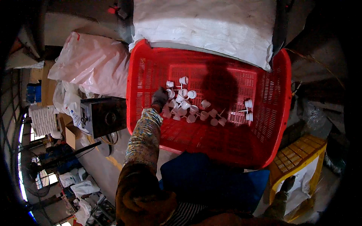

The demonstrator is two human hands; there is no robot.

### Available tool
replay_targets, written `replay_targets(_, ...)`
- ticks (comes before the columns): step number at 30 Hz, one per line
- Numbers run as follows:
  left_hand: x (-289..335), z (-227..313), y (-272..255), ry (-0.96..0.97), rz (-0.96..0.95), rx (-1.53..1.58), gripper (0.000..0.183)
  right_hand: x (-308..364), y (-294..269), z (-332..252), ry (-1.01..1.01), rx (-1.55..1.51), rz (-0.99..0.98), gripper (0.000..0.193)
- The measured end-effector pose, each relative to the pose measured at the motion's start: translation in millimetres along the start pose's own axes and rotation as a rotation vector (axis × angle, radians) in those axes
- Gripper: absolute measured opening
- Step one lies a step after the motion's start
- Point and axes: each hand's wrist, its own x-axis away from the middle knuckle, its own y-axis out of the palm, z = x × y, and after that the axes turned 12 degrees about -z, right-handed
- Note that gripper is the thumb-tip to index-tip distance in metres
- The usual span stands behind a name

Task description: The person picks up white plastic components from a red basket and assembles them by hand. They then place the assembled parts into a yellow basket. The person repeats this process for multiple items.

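Note:
My left hand (160, 98), in a dark glove, reaches into a red plastic basket (211, 148) at the left edge of a loose pile of small white plastic caps (183, 93). Its fingers are curled in against the nearest white plastic cap (171, 93). Several caps are joined in pairs by thin stems. A separate joined pair (249, 110) lies toward the basket's right wall. Low at the right, my right hand (289, 184), also dark, hangs beside a yellow plastic stool (300, 155); its fingers are too dark to make out.
A white woven sack (203, 26) overhangs the basket's far rim. Left of the basket are a pinkish plastic bag (94, 66) and a dark metal box (105, 117). A blue surface (211, 180) lies between the basket and my body.

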Motion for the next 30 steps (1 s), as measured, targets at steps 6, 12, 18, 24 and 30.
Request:
replay_targets(6,3.1,-42.6,39.4,0.239,0.243,1.005,0.013,-32.8,-3.0,27.3,-0.387,-0.086,0.194,0.033)
replay_targets(12,198.6,148.1,-98.2,0.66,0.046,0.93,0.013,4.3,10.8,45.6,-0.317,-0.278,0.18,0.035)
replay_targets(18,370.1,178.9,-131.2,1.104,-0.264,0.872,0.014,2.8,6.8,11.5,-0.251,-0.19,0.326,0.048)
replay_targets(24,428.3,194.1,-141.1,1.152,-0.278,0.872,0.016,8.2,-13.4,-19.9,-0.18,0.039,0.155,0.046)
replay_targets(30,452.2,193.4,-139.2,1.163,-0.303,0.881,0.019,2.1,-7.0,1.0,-0.331,-0.118,0.269,0.035)
